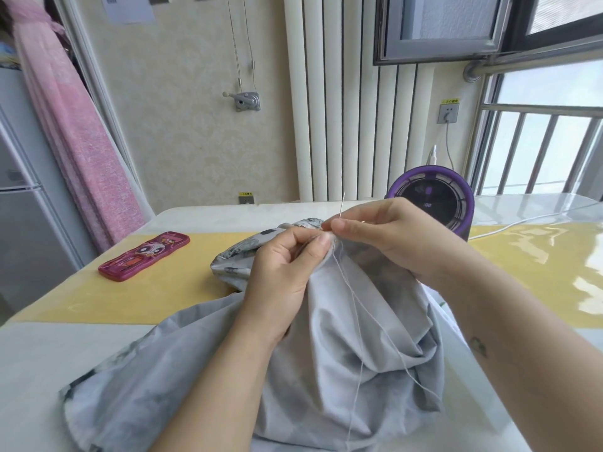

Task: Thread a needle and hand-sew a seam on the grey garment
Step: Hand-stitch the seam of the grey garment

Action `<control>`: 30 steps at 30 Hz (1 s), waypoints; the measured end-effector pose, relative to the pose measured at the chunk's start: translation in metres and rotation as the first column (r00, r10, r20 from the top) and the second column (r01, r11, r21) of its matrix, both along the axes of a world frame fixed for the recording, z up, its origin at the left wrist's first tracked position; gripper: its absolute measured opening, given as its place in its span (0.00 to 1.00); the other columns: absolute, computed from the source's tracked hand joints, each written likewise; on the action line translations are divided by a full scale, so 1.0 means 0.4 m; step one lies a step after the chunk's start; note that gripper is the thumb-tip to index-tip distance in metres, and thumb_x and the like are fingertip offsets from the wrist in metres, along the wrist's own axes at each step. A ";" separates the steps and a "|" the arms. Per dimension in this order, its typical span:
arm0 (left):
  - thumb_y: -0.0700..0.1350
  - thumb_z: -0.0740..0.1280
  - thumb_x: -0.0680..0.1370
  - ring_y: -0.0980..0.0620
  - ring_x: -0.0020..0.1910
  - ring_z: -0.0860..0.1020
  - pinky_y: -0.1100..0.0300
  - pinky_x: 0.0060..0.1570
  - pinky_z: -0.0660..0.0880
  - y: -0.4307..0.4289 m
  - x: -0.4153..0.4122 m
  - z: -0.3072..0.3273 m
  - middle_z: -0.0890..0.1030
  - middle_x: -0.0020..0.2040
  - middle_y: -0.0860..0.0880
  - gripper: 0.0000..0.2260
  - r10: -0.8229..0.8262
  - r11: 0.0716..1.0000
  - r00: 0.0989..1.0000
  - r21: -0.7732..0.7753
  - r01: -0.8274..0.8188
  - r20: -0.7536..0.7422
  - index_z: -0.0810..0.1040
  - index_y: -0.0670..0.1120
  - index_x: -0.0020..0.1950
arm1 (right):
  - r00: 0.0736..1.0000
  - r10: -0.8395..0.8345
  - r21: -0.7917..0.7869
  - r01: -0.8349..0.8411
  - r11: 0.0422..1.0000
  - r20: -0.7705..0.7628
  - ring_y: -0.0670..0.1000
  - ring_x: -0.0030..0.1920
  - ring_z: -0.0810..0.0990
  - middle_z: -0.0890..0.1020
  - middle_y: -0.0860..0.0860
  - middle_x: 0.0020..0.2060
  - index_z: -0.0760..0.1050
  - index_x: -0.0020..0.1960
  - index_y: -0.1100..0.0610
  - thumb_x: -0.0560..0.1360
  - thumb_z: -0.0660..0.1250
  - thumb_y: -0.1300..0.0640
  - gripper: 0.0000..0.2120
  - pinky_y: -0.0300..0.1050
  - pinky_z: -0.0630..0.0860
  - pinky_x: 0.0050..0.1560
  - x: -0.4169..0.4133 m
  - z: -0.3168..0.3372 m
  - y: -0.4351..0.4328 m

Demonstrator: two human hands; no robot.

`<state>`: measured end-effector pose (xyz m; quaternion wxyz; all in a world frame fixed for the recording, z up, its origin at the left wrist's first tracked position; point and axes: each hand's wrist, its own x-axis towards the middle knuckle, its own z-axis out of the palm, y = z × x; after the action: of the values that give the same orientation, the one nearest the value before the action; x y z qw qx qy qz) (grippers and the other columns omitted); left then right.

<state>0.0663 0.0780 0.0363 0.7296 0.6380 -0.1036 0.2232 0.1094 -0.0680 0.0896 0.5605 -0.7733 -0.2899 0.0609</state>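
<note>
Glossy table (137, 298) with a white and yellow top under a clear cover fills the lower frame; its near and right edges are cut off. Crumpled grey garment (342, 353) of thin woven fabric with darker blotchy print lies heaped at the table's middle and runs out of frame at the bottom; its upper part is lifted off the table into both hands. Both forearms are bare and come in from the bottom edge. Left hand (284, 265) has its fingers curled, thumb and forefinger pinching a fold of the garment at the top of the heap; the other fingertips are hidden behind the fabric. Right hand (385, 230) is just beside it, fingertips touching, thumb and forefinger pinching the thin metal needle (342, 207) low down. The needle's top sticks up and its bottom end is hidden by fingers and fabric, so I cannot tell if it is through the cloth. Round purple-rimmed device with a dark face (434, 197) stands behind the right hand, partly blocked by it, type unclear. Flat pink cartoon-print case (145, 256) lies well apart to the left on the yellow strip. Pale thread (359, 321) hangs from the pinch point down over the garment in two strands; its lower end is hard to trace.
</note>
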 end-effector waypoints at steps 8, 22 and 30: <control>0.45 0.69 0.70 0.56 0.36 0.76 0.65 0.39 0.74 0.003 -0.006 0.004 0.80 0.35 0.50 0.03 -0.036 0.995 0.998 -0.094 0.031 -0.052 0.78 0.47 0.37 | 0.881 0.218 0.699 0.160 0.697 -0.419 0.54 0.41 0.85 0.84 0.54 0.38 0.70 0.41 0.57 0.82 0.54 0.59 0.12 0.44 0.81 0.38 0.006 0.046 -0.021; 0.43 0.71 0.71 0.54 0.37 0.78 0.65 0.40 0.76 0.001 -0.009 0.005 0.81 0.37 0.49 0.04 -0.112 0.985 0.989 -0.140 0.099 -0.093 0.80 0.48 0.36 | 0.888 0.337 0.624 -0.075 0.778 -0.313 0.56 0.41 0.83 0.78 0.51 0.25 0.69 0.41 0.57 0.79 0.54 0.59 0.10 0.48 0.81 0.43 -0.010 0.063 -0.038; 0.43 0.72 0.70 0.54 0.37 0.78 0.63 0.40 0.76 0.004 -0.007 0.002 0.81 0.37 0.48 0.02 -0.117 0.985 0.987 -0.136 0.101 -0.114 0.79 0.47 0.39 | 0.870 -0.176 -0.166 0.279 0.946 0.460 0.39 0.36 0.75 0.83 0.42 0.32 0.70 0.41 0.51 0.80 0.58 0.55 0.10 0.54 0.67 0.60 0.029 0.001 -0.018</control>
<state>0.0634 0.0794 0.0370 0.7858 0.5948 -0.0790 0.1501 0.1211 -0.0751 0.0899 0.3918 -0.8547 -0.3060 -0.1492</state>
